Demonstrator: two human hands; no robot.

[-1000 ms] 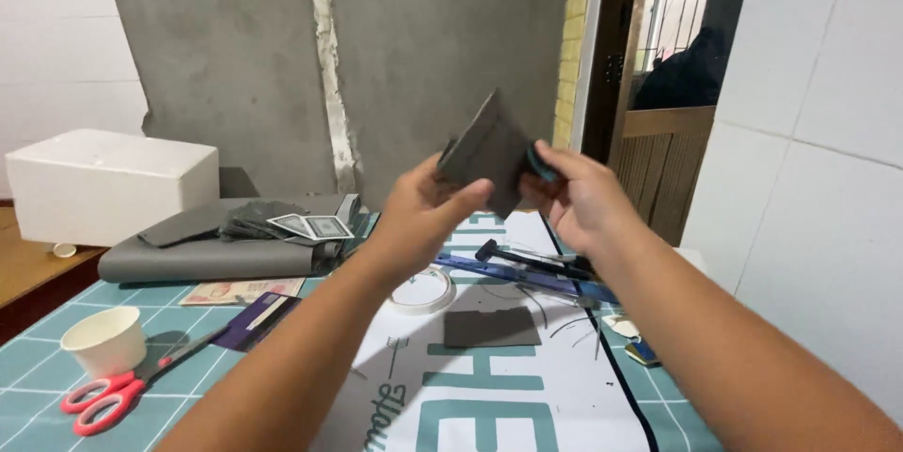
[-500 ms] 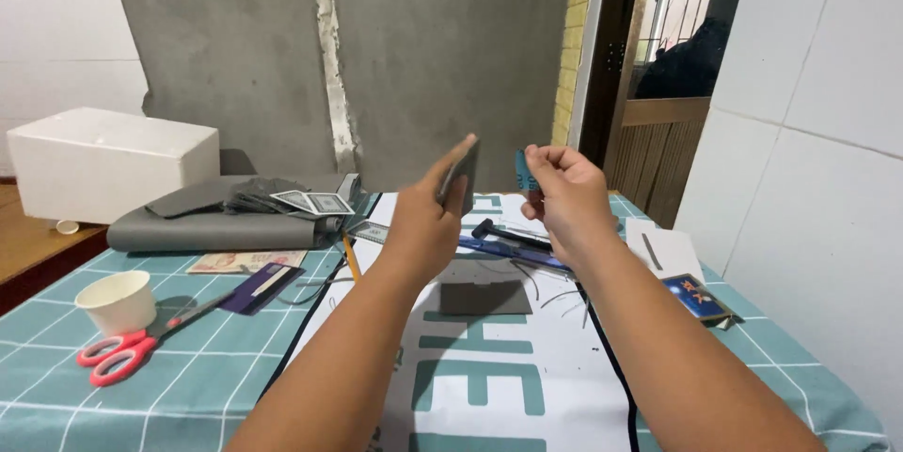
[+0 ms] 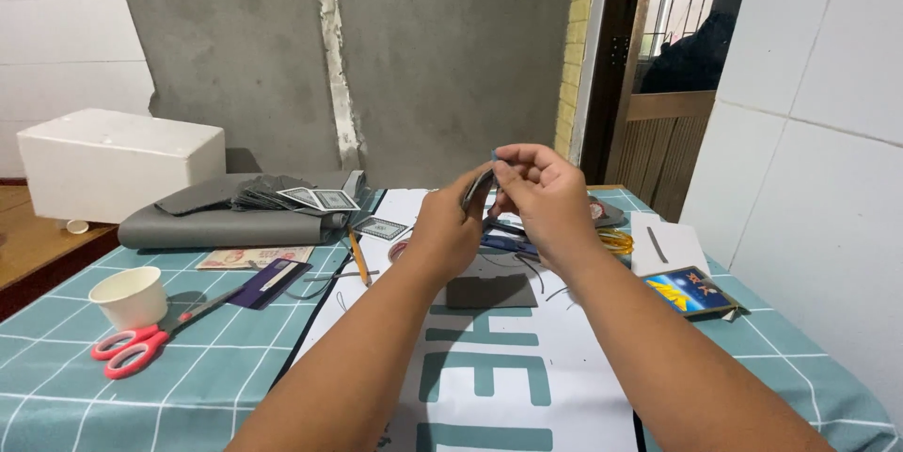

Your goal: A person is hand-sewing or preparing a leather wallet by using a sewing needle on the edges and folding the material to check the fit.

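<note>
Sheet [image 3: 476, 189] thin, dark grey, seen edge-on; left hand [image 3: 450, 226], right hand [image 3: 541, 193] grips pinching it.

Matt grey felt-like piece [image 3: 476, 190], glossy plastic tablecloth [image 3: 216, 358], rough concrete wall [image 3: 433, 47], paper cup [image 3: 130, 297].

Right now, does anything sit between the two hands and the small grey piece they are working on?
Nothing visible does. The left hand and the right hand both already pinch the grey piece, held up edge-on above the white printed sheet. A second grey piece lies flat below, apart from them.
</note>
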